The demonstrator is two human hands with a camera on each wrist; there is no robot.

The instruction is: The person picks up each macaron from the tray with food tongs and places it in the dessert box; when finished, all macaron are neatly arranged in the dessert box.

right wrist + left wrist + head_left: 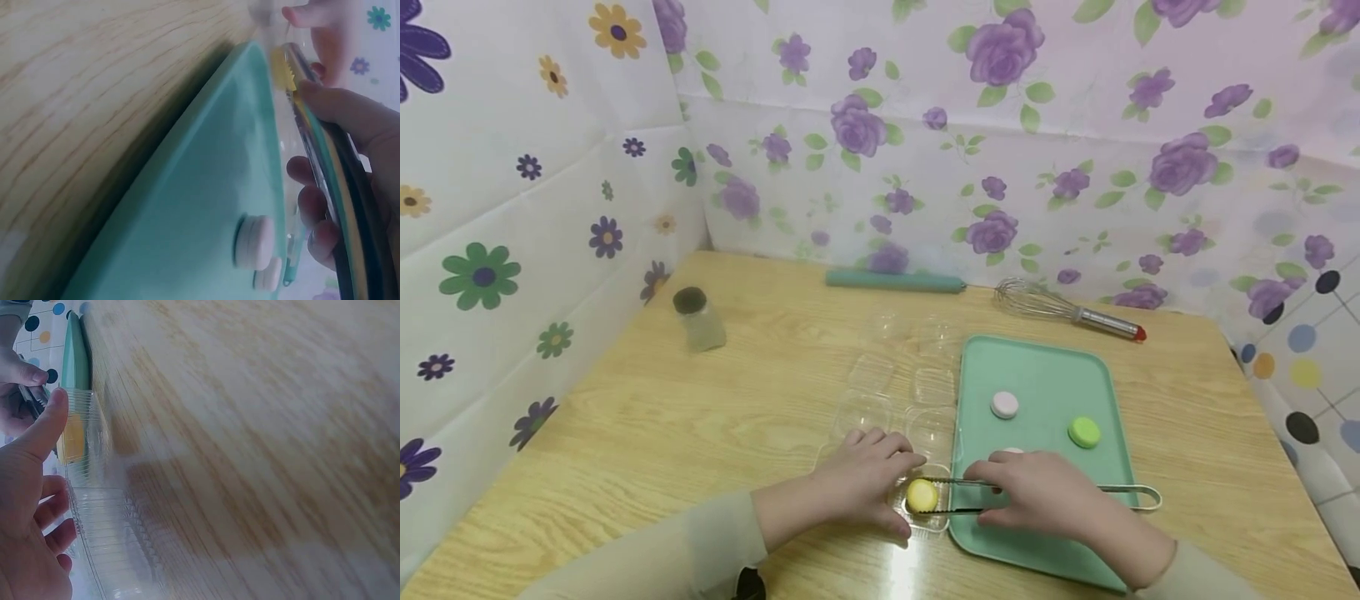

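Since the right hand grips the tongs across both arms, their toothed tips reach leftward from it and flank the yellow macaron, which sits just beside the left hand, in the nearest compartment of the clear container. The left hand holds nothing tightly: its thumb is extended and its fingers are spread about that compartment, probably to steady the light plastic and stop it sliding. The tongs are likely held low and level so the macaron stays pinched by its sides rather than crushed from above; whether it rests on the compartment floor, I cannot tell. Beneath the right hand lies the tray, set close against the container, presumably to keep the reach short. On it, beyond that hand, are a pale pink macaron and a green macaron.

The left wrist view alone shows the ribbed wall side-on, the thumb at its edge and the yellow seen through it. From the right wrist, two pale macarons stand plainly in profile, while the head view has one mostly hidden behind the right hand. Only the head view takes in the lidded jar on the counter beyond the left hand, and the whisk beyond the right.
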